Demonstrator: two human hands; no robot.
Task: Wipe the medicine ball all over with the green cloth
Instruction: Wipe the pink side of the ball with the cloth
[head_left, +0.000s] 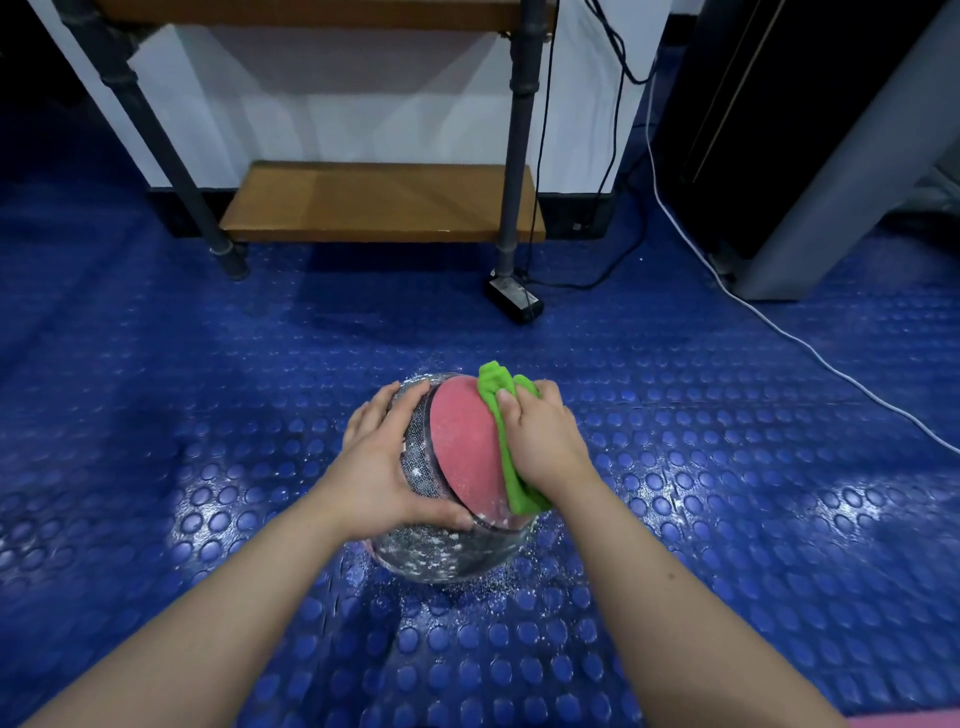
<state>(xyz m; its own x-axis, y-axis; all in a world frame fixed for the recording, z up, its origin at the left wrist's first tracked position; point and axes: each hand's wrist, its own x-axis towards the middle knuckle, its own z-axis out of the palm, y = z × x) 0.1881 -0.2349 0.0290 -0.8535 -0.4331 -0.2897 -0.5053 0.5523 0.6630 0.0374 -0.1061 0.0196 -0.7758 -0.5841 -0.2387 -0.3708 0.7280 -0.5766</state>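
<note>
The medicine ball (462, 452), with a pink panel on top and grey patterned sides dusted with white powder, rests on the blue studded floor. My left hand (387, 462) clasps its left side, fingers spread over the grey part. My right hand (545, 436) presses the bunched green cloth (501, 400) against the ball's right side. The cloth runs from the ball's far top down to its near right edge, partly hidden under my hand.
White powder specks lie on the blue studded floor mat (208, 415) around the ball. A wooden low shelf (384, 202) on dark pipe legs stands behind. A black power adapter (514, 299) and cables lie near it. A white cable (810, 348) crosses the floor at right.
</note>
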